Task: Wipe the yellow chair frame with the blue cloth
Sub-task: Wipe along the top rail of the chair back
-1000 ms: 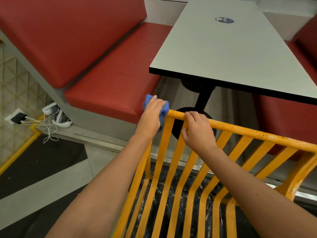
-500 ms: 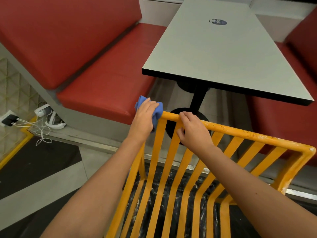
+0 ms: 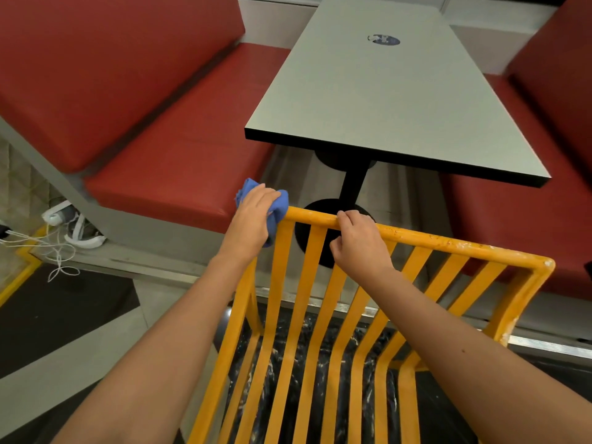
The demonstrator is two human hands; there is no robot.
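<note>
A single head-worn view looks forward and steeply down, close over the yellow chair frame (image 3: pixel 416 240) at 6 o'clock, with the grey table (image 3: pixel 378 100) toward 12 o'clock.

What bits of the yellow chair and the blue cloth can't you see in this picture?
Head view only:
- The yellow chair frame: its corner nearest the bench is covered by the blue cloth and left hand.
- The top rail under the right hand is hidden by that hand.
- Chair legs: cut off by the bottom edge.
- Most of the cloth is bunched under the left hand.
- The round sticker on the table: too small to read.
</note>
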